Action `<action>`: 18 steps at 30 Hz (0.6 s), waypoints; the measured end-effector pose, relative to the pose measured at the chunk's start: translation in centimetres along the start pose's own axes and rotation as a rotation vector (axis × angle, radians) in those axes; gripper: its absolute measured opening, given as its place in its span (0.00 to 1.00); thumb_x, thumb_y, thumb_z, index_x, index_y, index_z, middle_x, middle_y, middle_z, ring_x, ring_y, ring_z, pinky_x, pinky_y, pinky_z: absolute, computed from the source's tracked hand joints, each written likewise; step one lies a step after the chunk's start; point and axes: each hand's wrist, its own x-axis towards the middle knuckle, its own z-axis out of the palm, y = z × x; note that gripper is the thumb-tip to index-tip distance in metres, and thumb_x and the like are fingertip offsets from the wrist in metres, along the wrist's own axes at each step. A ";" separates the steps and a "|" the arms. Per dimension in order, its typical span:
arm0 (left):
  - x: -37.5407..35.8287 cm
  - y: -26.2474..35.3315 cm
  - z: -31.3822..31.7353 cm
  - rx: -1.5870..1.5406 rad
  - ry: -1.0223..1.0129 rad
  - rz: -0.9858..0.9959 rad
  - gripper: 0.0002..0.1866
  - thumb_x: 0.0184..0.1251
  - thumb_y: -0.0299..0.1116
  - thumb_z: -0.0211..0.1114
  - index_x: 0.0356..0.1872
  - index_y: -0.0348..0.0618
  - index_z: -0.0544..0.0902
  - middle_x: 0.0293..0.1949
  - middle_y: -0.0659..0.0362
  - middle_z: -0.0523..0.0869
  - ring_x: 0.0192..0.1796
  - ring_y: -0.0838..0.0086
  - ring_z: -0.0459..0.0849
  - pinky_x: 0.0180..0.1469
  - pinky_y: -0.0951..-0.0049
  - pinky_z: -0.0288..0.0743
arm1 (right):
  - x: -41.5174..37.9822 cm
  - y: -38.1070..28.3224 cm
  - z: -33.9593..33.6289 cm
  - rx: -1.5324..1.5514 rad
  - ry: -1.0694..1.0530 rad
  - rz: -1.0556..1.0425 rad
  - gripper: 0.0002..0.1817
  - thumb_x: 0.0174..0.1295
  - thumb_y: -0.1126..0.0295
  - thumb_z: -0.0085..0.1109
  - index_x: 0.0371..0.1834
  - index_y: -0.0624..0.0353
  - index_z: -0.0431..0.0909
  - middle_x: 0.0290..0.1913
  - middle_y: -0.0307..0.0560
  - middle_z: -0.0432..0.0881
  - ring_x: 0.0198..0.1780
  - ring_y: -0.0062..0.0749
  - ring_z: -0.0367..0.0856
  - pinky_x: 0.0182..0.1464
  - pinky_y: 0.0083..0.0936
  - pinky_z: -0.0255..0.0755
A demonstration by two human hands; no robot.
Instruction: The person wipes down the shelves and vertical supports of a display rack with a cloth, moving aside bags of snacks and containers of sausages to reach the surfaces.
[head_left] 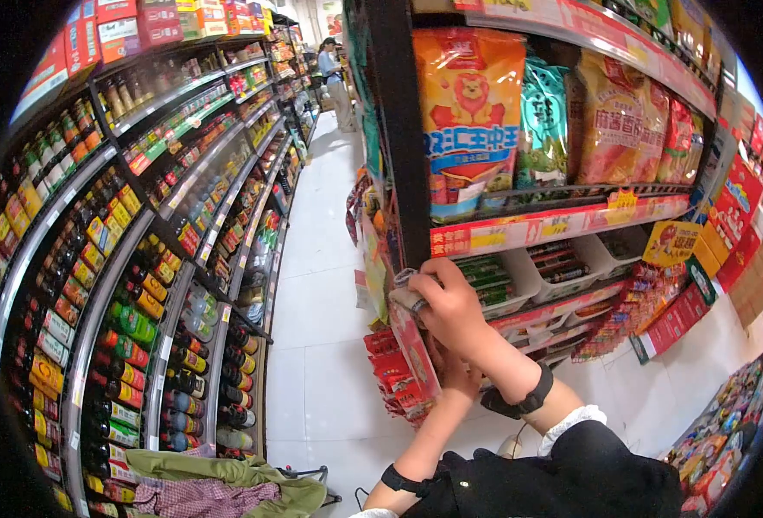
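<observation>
Right hand (448, 306) grips a red packet (416, 345); left hand (452, 373), seemingly closed, supports it behind.

Supermarket aisle: a black metal shelving unit (401, 129) carries large orange, teal and red snack bags (472, 112) above white plastic trays (519, 289). Opposite, long grey shelves (105, 285) hold rows of sauce bottles (131, 324). White tiled floor (312, 345) between.
</observation>
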 end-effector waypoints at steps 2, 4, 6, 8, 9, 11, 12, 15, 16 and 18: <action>-0.7 0.5 -0.6 0.061 0.047 0.011 0.39 0.57 0.43 0.60 0.67 0.43 0.51 0.66 0.42 0.53 0.68 0.48 0.51 0.67 0.54 0.48 | -0.3 0.2 -0.3 0.072 -0.050 0.045 0.16 0.39 0.82 0.61 0.35 0.59 0.74 0.39 0.52 0.72 0.41 0.48 0.74 0.40 0.35 0.72; -1.5 0.4 -0.2 -0.273 0.103 -0.099 0.38 0.58 0.38 0.59 0.67 0.43 0.51 0.64 0.39 0.53 0.65 0.42 0.53 0.65 0.50 0.54 | -0.9 0.5 -1.2 0.139 -0.093 0.092 0.18 0.38 0.82 0.60 0.36 0.59 0.72 0.39 0.52 0.70 0.44 0.49 0.73 0.43 0.37 0.71; -2.0 2.3 -2.4 -0.222 0.110 -0.013 0.39 0.56 0.32 0.59 0.66 0.39 0.49 0.63 0.35 0.53 0.64 0.36 0.54 0.62 0.46 0.59 | -2.0 0.6 -2.4 0.354 -0.067 0.122 0.18 0.39 0.83 0.58 0.36 0.59 0.70 0.39 0.53 0.69 0.45 0.48 0.72 0.46 0.33 0.69; -3.7 1.9 -2.3 0.114 -0.081 0.207 0.38 0.54 0.29 0.59 0.64 0.26 0.51 0.63 0.34 0.51 0.67 0.41 0.54 0.63 0.51 0.61 | -4.4 1.2 -3.7 0.413 -0.054 0.151 0.18 0.40 0.84 0.56 0.37 0.58 0.68 0.41 0.54 0.69 0.46 0.47 0.71 0.50 0.31 0.67; -4.8 2.6 -2.1 0.224 -0.022 0.248 0.37 0.51 0.28 0.60 0.62 0.25 0.57 0.62 0.37 0.56 0.65 0.42 0.57 0.64 0.52 0.60 | -5.7 1.4 -4.4 0.462 0.030 0.216 0.18 0.41 0.85 0.55 0.38 0.57 0.67 0.43 0.53 0.69 0.47 0.44 0.71 0.51 0.31 0.66; -5.7 3.4 -2.8 0.208 -0.076 0.313 0.36 0.51 0.28 0.60 0.62 0.26 0.58 0.62 0.39 0.57 0.65 0.44 0.57 0.64 0.52 0.59 | -8.5 1.7 -5.6 0.558 0.221 0.377 0.19 0.46 0.85 0.52 0.40 0.55 0.63 0.44 0.50 0.70 0.47 0.38 0.70 0.53 0.30 0.65; -6.0 3.7 -3.1 0.192 -0.110 0.371 0.35 0.51 0.28 0.60 0.62 0.28 0.60 0.63 0.42 0.58 0.65 0.45 0.58 0.65 0.52 0.59 | -10.2 2.0 -5.9 0.606 0.327 0.474 0.18 0.50 0.86 0.51 0.41 0.53 0.61 0.44 0.47 0.71 0.46 0.34 0.70 0.53 0.30 0.65; -6.9 3.9 -3.0 0.151 -0.244 0.471 0.35 0.50 0.28 0.61 0.63 0.35 0.63 0.63 0.48 0.61 0.66 0.50 0.59 0.66 0.52 0.57 | -14.1 3.5 -6.9 0.693 0.661 0.823 0.13 0.61 0.82 0.44 0.43 0.51 0.60 0.43 0.43 0.71 0.44 0.29 0.72 0.48 0.26 0.70; -7.0 4.1 -3.2 0.112 -0.338 0.556 0.34 0.49 0.27 0.61 0.63 0.36 0.64 0.62 0.47 0.63 0.66 0.50 0.58 0.66 0.51 0.55 | -14.8 3.8 -7.3 0.885 0.788 0.923 0.10 0.65 0.80 0.42 0.43 0.50 0.59 0.42 0.41 0.70 0.43 0.27 0.73 0.46 0.25 0.72; -6.9 4.8 -3.1 0.050 -0.418 0.544 0.33 0.50 0.26 0.60 0.63 0.41 0.65 0.61 0.50 0.65 0.66 0.53 0.61 0.66 0.53 0.58 | -16.9 5.4 -8.3 0.880 0.830 0.956 0.07 0.68 0.75 0.43 0.44 0.49 0.59 0.40 0.38 0.70 0.41 0.24 0.74 0.41 0.23 0.74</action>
